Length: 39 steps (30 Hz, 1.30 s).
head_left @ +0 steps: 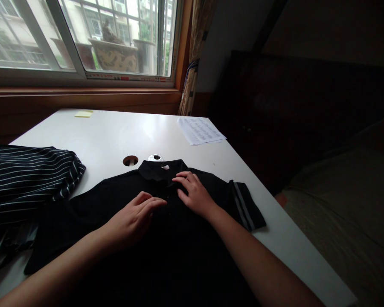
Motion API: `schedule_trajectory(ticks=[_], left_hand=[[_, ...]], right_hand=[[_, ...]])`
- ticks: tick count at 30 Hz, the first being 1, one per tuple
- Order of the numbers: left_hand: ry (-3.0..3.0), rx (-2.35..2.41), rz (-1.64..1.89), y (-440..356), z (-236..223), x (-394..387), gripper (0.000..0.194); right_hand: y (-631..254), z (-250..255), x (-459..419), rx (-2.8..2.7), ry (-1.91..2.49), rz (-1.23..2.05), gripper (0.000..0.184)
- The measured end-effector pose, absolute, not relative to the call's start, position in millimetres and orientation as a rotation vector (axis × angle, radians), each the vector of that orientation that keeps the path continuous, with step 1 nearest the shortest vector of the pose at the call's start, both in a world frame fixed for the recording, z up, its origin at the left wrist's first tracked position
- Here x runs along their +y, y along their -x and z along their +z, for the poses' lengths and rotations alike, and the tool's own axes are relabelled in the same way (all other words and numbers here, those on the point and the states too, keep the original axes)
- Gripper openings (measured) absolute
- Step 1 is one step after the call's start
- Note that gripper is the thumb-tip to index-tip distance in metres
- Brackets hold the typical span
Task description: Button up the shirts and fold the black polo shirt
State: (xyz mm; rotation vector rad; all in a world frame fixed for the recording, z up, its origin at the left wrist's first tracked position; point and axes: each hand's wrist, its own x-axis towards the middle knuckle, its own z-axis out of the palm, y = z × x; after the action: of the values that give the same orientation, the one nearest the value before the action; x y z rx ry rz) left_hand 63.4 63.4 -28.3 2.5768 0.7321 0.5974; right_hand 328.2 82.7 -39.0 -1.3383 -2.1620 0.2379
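On the white table we see a black shirt spread front-up. Left of the shirt: striped cloth; over its front: left hand, fingers extended, nothing visibly held; by its collar: right hand, fingers parted, grip uncertain to us; beyond its collar, rightward: printed sheets.

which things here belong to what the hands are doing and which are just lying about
Part of the job:
black shirt, spread out under the left hand and right hand
white table, which the shirt lies on

Seemingly just lying about:
striped cloth, at the left, untouched
printed papers, by the far right corner
yellow note, near the far edge
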Motion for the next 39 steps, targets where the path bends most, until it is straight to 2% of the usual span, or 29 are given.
schedule_trajectory(ticks=[2, 6, 13, 25, 29, 34, 39], left_hand=[[-2.590, 0.725, 0.572, -64.0, -27.4, 63.0, 0.042], [-2.595, 0.752, 0.650, -63.8, -28.4, 62.8, 0.031], [-2.651, 0.788, 0.632, -67.3, -31.3, 64.3, 0.046], [-2.818, 0.968, 0.497, -63.5, -38.0, 74.1, 0.039], [-2.860, 0.846, 0.431, -56.0, -26.2, 81.2, 0.040], [-2.910, 0.709, 0.257, -59.5, 12.5, 97.9, 0.033], [-2.955, 0.817, 0.439, -82.5, 20.8, 123.4, 0.042]], right_hand=[[-328.2, -39.5, 82.9, -2.161, 1.342, 0.240, 0.040], [-328.6, -41.0, 83.2, -2.155, 1.341, 0.242, 0.040], [-328.4, -40.8, 83.7, -2.141, 1.337, 0.221, 0.040], [-329.7, -38.3, 85.2, -2.021, 1.386, 0.164, 0.033], [-331.6, -39.6, 85.2, -1.953, 1.362, 0.187, 0.030], [-334.2, -42.4, 85.2, -1.944, 1.364, 0.234, 0.032], [-335.3, -39.9, 84.0, -1.955, 1.328, 0.287, 0.030]])
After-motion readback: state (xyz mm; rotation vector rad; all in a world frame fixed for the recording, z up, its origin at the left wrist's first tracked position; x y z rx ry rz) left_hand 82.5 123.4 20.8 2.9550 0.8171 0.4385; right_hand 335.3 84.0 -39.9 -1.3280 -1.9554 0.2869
